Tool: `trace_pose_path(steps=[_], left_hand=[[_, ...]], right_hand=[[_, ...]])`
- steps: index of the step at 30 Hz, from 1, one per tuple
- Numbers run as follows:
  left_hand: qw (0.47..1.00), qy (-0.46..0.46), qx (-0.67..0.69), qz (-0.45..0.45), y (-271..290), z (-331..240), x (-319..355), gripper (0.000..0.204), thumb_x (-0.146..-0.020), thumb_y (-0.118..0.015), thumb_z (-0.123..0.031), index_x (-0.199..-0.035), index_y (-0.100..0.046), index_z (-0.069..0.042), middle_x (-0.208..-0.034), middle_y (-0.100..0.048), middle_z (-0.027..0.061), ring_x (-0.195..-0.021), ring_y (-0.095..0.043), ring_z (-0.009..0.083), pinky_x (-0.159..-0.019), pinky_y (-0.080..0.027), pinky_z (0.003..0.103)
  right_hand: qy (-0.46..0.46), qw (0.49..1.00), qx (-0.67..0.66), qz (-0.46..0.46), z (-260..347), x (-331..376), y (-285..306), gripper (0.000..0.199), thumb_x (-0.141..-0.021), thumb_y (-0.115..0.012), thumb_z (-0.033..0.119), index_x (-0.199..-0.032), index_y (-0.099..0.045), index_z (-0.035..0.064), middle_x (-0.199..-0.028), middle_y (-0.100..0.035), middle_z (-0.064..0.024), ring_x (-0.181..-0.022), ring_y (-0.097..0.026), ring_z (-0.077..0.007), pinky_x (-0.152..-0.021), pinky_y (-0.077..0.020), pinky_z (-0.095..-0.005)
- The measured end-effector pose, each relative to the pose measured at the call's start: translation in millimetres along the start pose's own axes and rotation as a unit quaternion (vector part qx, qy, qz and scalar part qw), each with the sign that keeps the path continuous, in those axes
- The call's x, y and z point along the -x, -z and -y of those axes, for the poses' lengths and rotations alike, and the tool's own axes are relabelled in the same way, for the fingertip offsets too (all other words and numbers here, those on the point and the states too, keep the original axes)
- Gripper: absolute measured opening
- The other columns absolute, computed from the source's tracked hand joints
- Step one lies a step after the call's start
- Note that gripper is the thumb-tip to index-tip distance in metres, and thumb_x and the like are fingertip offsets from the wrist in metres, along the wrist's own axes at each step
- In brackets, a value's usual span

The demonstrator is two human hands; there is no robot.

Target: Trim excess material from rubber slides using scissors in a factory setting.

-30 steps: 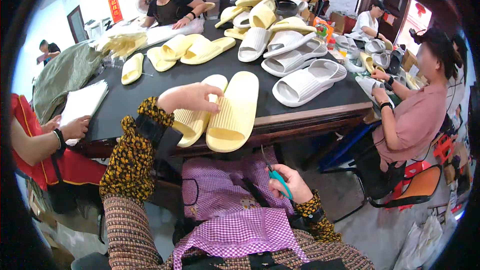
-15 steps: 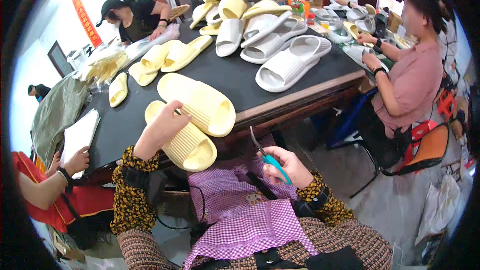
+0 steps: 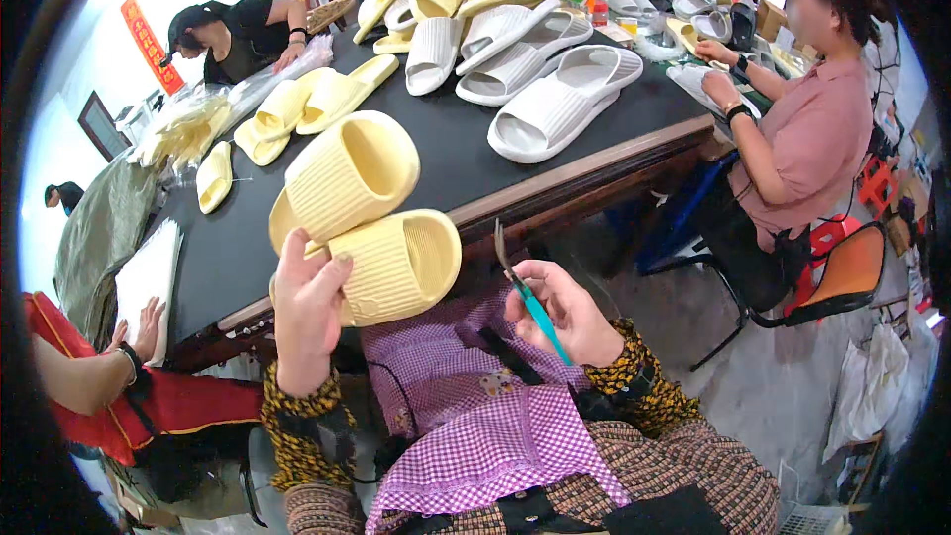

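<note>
My left hand (image 3: pixel 309 309) grips a pair of pale yellow ribbed slide slippers (image 3: pixel 369 220), one stacked on the other, lifted over the near edge of the black table (image 3: pixel 466 163). My right hand (image 3: pixel 567 312) sits just to the right of them, above my lap, and holds a small pair of snips with a teal handle (image 3: pixel 525 289), the blades pointing up. A purple checked apron (image 3: pixel 485 416) covers my lap below both hands.
White slippers (image 3: pixel 560 99) and more yellow ones (image 3: pixel 297 104) lie in heaps across the table. A person in a pink shirt (image 3: pixel 807 144) sits at the right edge, another in black (image 3: pixel 243 35) at the far left, a third person's hand (image 3: pixel 139 327) near white papers (image 3: pixel 149 272).
My left hand has gathered both yellow slippers and lifted them off the table toward me. My right hand with the snips has risen closer to them.
</note>
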State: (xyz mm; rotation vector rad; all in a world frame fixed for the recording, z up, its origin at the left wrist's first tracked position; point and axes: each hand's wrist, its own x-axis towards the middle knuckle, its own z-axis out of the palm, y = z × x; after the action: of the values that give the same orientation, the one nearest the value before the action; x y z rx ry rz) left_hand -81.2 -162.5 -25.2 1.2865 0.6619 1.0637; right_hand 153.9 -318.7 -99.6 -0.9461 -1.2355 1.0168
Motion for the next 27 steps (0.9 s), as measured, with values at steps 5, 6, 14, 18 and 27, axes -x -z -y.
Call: trace_pose_path(steps=[5, 6, 14, 18, 27], left_hand=[[0.996, -0.062, 0.028, -0.059, -26, 3, 32, 0.048, -0.087, -0.050, 0.007, -0.131, -0.032, 0.004, -0.118, -0.058, 0.0212, -0.103, -0.059, 0.0212, -0.084, -0.049, 0.028], [0.995, -0.066, 0.038, -0.067, -28, 3, 36, 0.048, -0.087, -0.050, 0.007, -0.131, -0.032, 0.004, -0.120, -0.056, 0.0218, -0.104, -0.059, 0.0214, -0.084, -0.048, 0.028], [0.989, -0.108, 0.013, -0.099, -37, 12, 56, 0.056, -0.086, -0.049, 0.008, -0.137, -0.026, 0.002, -0.126, -0.052, 0.0236, -0.116, -0.053, 0.0257, -0.096, -0.043, 0.034], [0.988, -0.115, 0.029, -0.096, -40, 18, 60, 0.057, -0.087, -0.052, 0.008, -0.137, -0.026, 0.001, -0.126, -0.053, 0.0237, -0.114, -0.054, 0.0246, -0.095, -0.041, 0.033], [0.992, -0.108, 0.027, -0.064, -38, 27, 65, 0.054, -0.089, -0.053, 0.005, -0.136, -0.027, 0.001, -0.127, -0.053, 0.0228, -0.116, -0.053, 0.0238, -0.096, -0.040, 0.032]], right_hand=[[-0.002, 0.992, 0.127, 0.023, 0, 0, -5, 0.056, -0.081, -0.070, 0.008, -0.128, -0.041, 0.0051, -0.092, -0.057, -0.0058, -0.083, -0.056, -0.0120, -0.075, -0.0483, -0.0278], [-0.020, 0.987, 0.157, 0.026, 0, 0, -6, 0.056, -0.080, -0.071, 0.010, -0.128, -0.042, 0.0052, -0.091, -0.057, -0.0064, -0.082, -0.057, -0.0122, -0.074, -0.0489, -0.0279], [-0.015, 0.965, 0.259, 0.040, 0, -4, -11, 0.049, -0.082, -0.069, 0.017, -0.123, -0.046, 0.0038, -0.091, -0.062, -0.0170, -0.081, -0.065, -0.0230, -0.071, -0.0516, -0.0349], [-0.019, 0.965, 0.260, 0.037, 3, -5, -13, 0.048, -0.082, -0.068, 0.018, -0.122, -0.047, 0.0034, -0.090, -0.063, -0.0185, -0.082, -0.067, -0.0281, -0.070, -0.0520, -0.0366], [-0.006, 0.971, 0.239, 0.006, -1, -11, -19, 0.044, -0.083, -0.069, 0.014, -0.120, -0.047, 0.0022, -0.086, -0.064, -0.0181, -0.077, -0.068, -0.0248, -0.068, -0.0522, -0.0350]])
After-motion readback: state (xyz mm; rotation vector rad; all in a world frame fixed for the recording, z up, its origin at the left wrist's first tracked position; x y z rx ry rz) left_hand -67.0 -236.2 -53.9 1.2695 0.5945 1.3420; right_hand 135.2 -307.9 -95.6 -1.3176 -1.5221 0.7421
